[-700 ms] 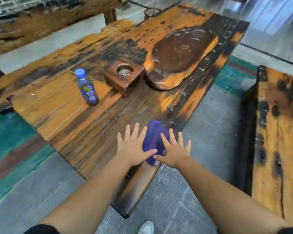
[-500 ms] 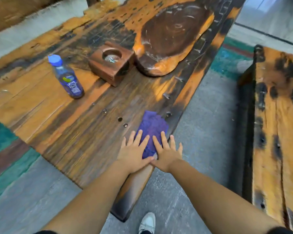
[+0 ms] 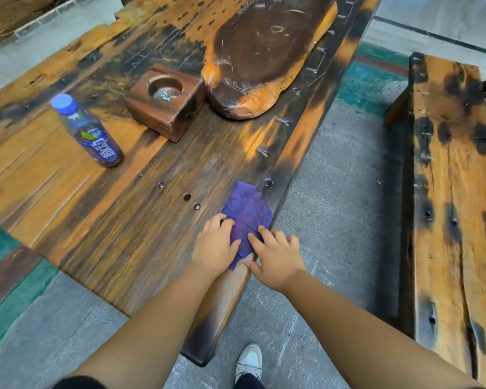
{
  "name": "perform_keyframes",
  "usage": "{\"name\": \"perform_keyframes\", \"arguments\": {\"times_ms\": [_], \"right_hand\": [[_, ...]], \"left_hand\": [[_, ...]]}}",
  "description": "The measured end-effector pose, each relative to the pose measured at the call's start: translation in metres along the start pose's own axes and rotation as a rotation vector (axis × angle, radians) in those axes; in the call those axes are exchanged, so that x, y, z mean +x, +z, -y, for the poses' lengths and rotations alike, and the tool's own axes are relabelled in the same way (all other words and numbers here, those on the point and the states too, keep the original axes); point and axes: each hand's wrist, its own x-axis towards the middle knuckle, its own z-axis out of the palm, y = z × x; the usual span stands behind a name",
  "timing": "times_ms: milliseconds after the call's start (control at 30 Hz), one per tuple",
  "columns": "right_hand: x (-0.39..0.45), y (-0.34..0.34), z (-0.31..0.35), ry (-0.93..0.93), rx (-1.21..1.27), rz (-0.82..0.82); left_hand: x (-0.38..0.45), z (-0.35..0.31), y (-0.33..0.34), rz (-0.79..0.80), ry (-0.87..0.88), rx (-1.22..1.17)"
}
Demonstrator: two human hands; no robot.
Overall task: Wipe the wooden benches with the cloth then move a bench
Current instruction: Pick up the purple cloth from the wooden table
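A purple cloth (image 3: pixel 247 211) lies flat near the right edge of the big orange-and-black wooden table (image 3: pixel 101 220). My left hand (image 3: pixel 215 245) rests on the cloth's near left part with its fingers curled onto it. On the cloth's near right corner sits my right hand (image 3: pixel 275 255), fingers bent and pinching the fabric at the table's edge. A long wooden bench (image 3: pixel 455 220) stands to the right, across a strip of grey floor.
On the table stand a purple-labelled water bottle (image 3: pixel 91 133), a square wooden block with a round hollow (image 3: pixel 166 101) and a dark carved wooden tray (image 3: pixel 267 51). My white shoe (image 3: pixel 249 360) is on the grey floor. A teal rug (image 3: pixel 0 276) lies at left.
Both hands went from flat with spread fingers to curled on the cloth's near end. The view has dipped and moved closer to the table.
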Motion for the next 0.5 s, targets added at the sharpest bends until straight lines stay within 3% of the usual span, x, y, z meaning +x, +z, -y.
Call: {"name": "perform_keyframes", "arguments": {"times_ms": [200, 267, 400, 500], "right_hand": [[-0.006, -0.004, 0.001, -0.044, 0.064, -0.042], [0.003, -0.01, 0.003, 0.038, 0.187, -0.033], [0.034, -0.021, 0.004, 0.388, 0.664, -0.095], [0.056, -0.025, 0.003, 0.58, 0.816, -0.032]], "left_hand": [[-0.002, 0.013, -0.006, -0.015, 0.043, -0.176], [0.0, 0.014, -0.01, -0.056, 0.021, -0.295], [0.006, 0.013, -0.023, -0.08, -0.331, -0.697], [0.009, 0.016, -0.031, -0.134, -0.561, -1.023]]}}
